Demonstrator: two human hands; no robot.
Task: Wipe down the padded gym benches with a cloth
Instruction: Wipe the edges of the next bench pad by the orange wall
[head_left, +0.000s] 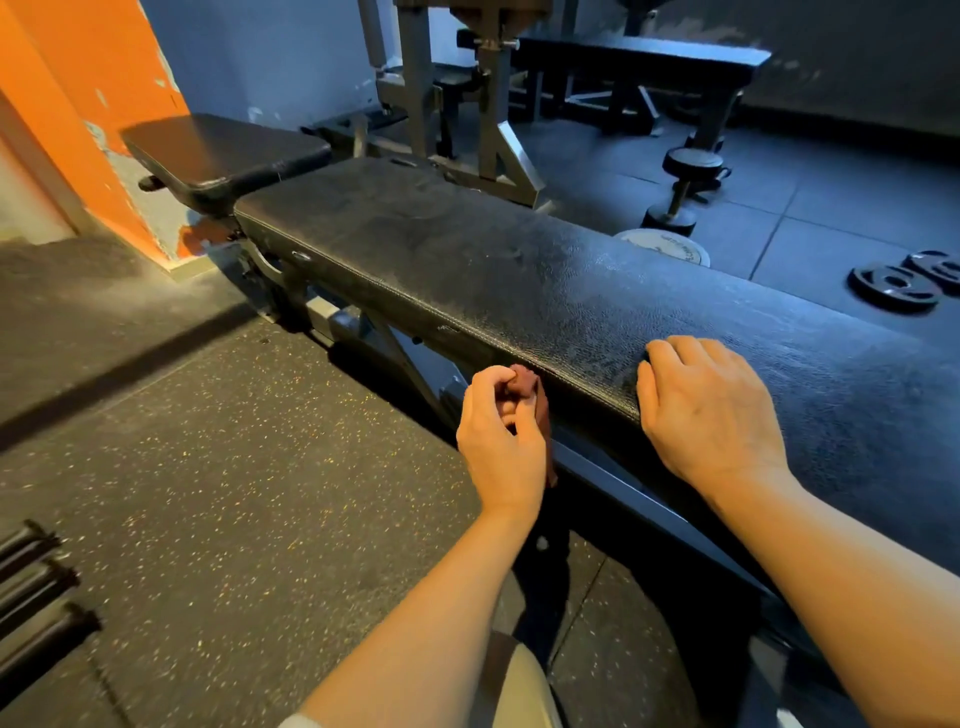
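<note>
The speckled rubber floor (218, 467) fills the lower left of your view, with an orange wall (104, 78) rising at the far left corner. Across the middle runs the long black padded bench (519, 270), its textured top dusty in patches; a second padded seat (223, 150) sits at its far end, tilted up, and another bench (639, 62) stands well apart at the back. Beyond the bench's far edge lie weight plates (893, 286) and a dumbbell (680, 192) on the floor, and dark bars (36, 587) lie at the lower left edge.

Your right hand (711, 410) rests flat on the bench's near edge, fingers loosely spread over the padding and gripping nothing. Your left hand (501, 441) is curled around the small reddish-brown cloth (530, 387), pressing it against the bench's near side edge, just left of your right hand.
</note>
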